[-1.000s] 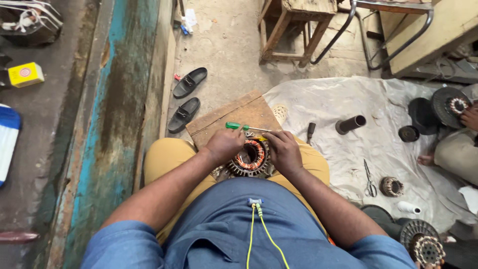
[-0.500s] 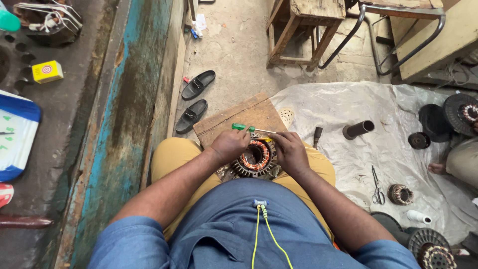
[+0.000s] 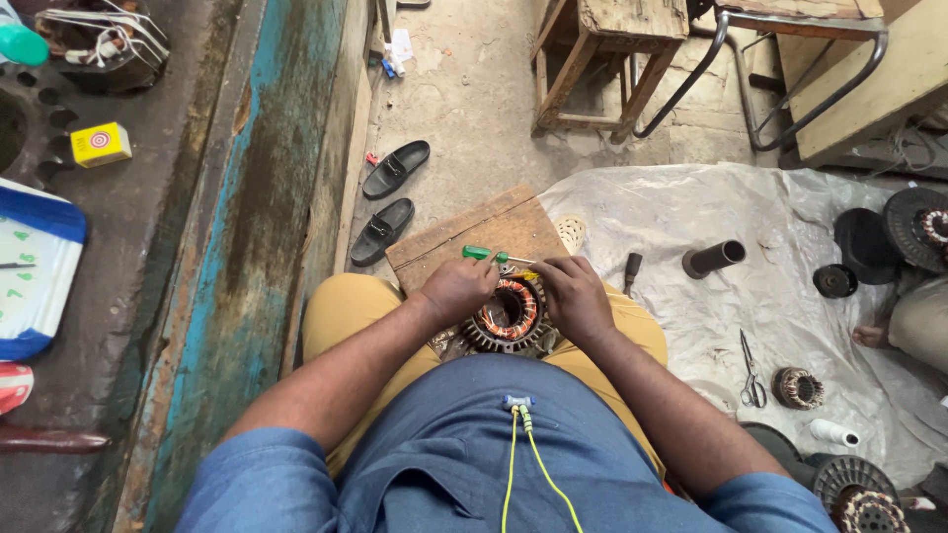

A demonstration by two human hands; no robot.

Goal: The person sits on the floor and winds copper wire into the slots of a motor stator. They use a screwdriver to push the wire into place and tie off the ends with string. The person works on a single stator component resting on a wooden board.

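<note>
Closest to the camera, a blue shirt fills the bottom edge, with a yellow-green cord point(image 3: 528, 464) hanging down its front. Just beyond it, on the lap in mustard trousers, sits a round motor stator point(image 3: 507, 316) with copper windings. The left hand point(image 3: 456, 288) is curled over its left rim, fingers bent and pressed to the windings. The right hand point(image 3: 573, 294) covers the right rim, fingers closed down on it; whether it pinches a wire I cannot tell. A green-handled screwdriver point(image 3: 486, 255) lies just past the fingertips, at the near edge of a wooden board point(image 3: 464, 232) that juts out from under the stator toward the floor.

Right of the knees a pale plastic sheet point(image 3: 691, 212) spreads across the floor. On it lie scissors point(image 3: 750, 367), a small wound coil point(image 3: 796, 387), a short dark pipe point(image 3: 713, 259) and, near the right edge, several black round motor parts point(image 3: 869, 245). Bare sheet shows between these things.

Left of the board, a pair of black sandals point(image 3: 390, 202) rests on the concrete, close against a worn blue-painted wooden edge point(image 3: 247, 247) that runs along the person's left side and hems that side in.

Farther off, open concrete floor leads to a wooden stool point(image 3: 612, 39) and a bent metal frame point(image 3: 790, 69) at the top.
</note>
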